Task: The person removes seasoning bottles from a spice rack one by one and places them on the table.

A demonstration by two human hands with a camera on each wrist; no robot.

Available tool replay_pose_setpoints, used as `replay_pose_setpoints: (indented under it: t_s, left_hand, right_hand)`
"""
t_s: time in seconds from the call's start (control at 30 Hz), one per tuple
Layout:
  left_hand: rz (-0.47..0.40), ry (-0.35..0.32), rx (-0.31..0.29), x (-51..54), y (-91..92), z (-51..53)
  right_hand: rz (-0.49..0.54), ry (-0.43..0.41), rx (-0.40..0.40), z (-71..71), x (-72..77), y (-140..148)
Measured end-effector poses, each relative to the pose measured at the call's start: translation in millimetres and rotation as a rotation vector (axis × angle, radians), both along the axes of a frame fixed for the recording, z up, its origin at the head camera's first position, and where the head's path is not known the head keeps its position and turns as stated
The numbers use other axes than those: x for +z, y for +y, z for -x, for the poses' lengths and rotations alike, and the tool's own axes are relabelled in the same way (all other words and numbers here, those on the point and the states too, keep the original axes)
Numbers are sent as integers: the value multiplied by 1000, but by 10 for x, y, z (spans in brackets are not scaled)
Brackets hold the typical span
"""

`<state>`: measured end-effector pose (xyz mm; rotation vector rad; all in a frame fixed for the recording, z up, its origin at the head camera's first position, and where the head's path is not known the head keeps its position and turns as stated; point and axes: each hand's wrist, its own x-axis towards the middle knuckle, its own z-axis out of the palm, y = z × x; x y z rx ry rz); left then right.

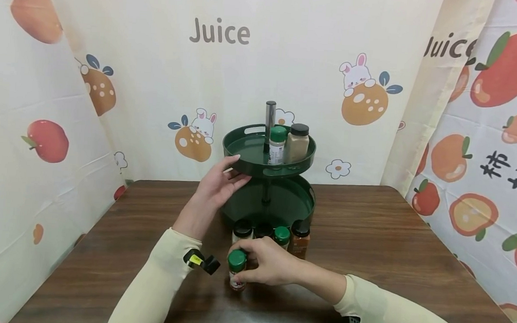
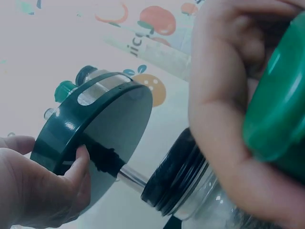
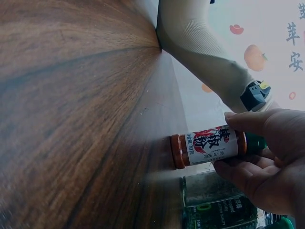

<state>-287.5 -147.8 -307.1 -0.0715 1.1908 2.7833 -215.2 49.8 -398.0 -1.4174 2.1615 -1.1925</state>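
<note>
The left hand [image 1: 217, 186] grips the left edge of the upper tray [image 1: 251, 167] of a dark green two-tier rack, thumb at the rim and fingers beneath, as the left wrist view also shows. Two jars stand on that tray: a green-capped one [image 1: 277, 150] and a black-capped one [image 1: 298, 145]. The right hand [image 1: 272, 262] pinches a small green-capped jar [image 1: 237, 272] of red spice between thumb and fingers, in front of the rack. In the right wrist view this jar [image 3: 212, 147] has a white label, and its base is at or just off the tabletop.
Several jars, among them an orange-brown one with a black cap [image 1: 300, 239] and a green-capped one [image 1: 282, 235], stand in a row before the lower tray [image 1: 256, 207]. The wooden table [image 1: 369, 230] extends to both sides. A printed curtain [image 1: 157, 78] hangs behind.
</note>
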Motion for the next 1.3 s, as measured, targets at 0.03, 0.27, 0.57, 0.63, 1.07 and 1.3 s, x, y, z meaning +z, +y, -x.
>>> replay_pose_setpoints:
  t_s: [0.03, 0.27, 0.57, 0.63, 1.07, 1.3]
  left_hand:
    - [1, 1, 5, -3, -10, 10]
    - [5, 11, 26, -33, -40, 59]
    - [20, 20, -25, -7, 29, -10]
    - [22, 19, -38, -4, 58, -32]
    - [24, 13, -50, -9, 90, -42]
    - [25, 4, -40, -2, 52, -22]
  right_hand:
    - [-1, -2, -1, 1, -2, -1]
    - [-2, -10, -5, 7, -9, -7]
    - [-2, -9, -6, 3, 5, -7]
    - [-3, -5, -3, 1, 6, -7]
    - [-6, -5, -5, 7, -4, -9]
    - [-13, -28, 5, 7, 39, 9]
